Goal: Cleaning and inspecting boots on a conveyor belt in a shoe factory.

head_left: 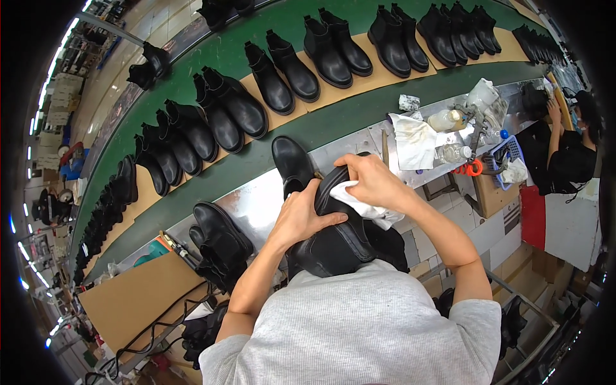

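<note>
Close to my body I hold a black ankle boot [338,234], its toe pointing away from me. My left hand [301,218] is wrapped round its left side, thumb across the upper. In my right hand [372,183] a white cloth [362,205] is pinched and pressed against the boot near the toe. Just beyond, another black boot [290,160] lies on the metal bench top [250,199]. To the left of my left forearm, more black boots [221,234] are bunched at the bench edge.
Pairs of black boots [277,70] stand along a green conveyor [346,109] on brown card. At right are a white rag [414,138], plastic bottles [452,153] and a blue basket [510,160]. A cardboard sheet [138,298] lies at left. Another person [571,144] works far right.
</note>
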Tool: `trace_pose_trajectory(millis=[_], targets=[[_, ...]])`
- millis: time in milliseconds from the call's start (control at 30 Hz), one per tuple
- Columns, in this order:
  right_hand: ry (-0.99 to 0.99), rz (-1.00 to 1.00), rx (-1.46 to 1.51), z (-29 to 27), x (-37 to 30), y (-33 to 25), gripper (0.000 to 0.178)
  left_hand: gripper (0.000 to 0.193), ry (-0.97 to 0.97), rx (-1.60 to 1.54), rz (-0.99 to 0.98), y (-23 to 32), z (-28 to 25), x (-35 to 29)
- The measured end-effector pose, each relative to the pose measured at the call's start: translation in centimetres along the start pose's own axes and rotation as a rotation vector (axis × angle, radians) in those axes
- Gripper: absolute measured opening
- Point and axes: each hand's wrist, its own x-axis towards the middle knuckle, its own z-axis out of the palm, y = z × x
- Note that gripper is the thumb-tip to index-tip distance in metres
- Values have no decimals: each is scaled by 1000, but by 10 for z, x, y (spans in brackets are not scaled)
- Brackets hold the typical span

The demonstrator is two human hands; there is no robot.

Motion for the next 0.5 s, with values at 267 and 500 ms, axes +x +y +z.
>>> trace_pose_trajectory(millis=[267, 500], targets=[[-3, 18, -42, 1, -3, -10, 44, 61, 47, 3, 16, -3, 3, -1], [58, -92, 254, -25, 8, 4, 59, 69, 182, -195, -43, -16, -14, -21]])
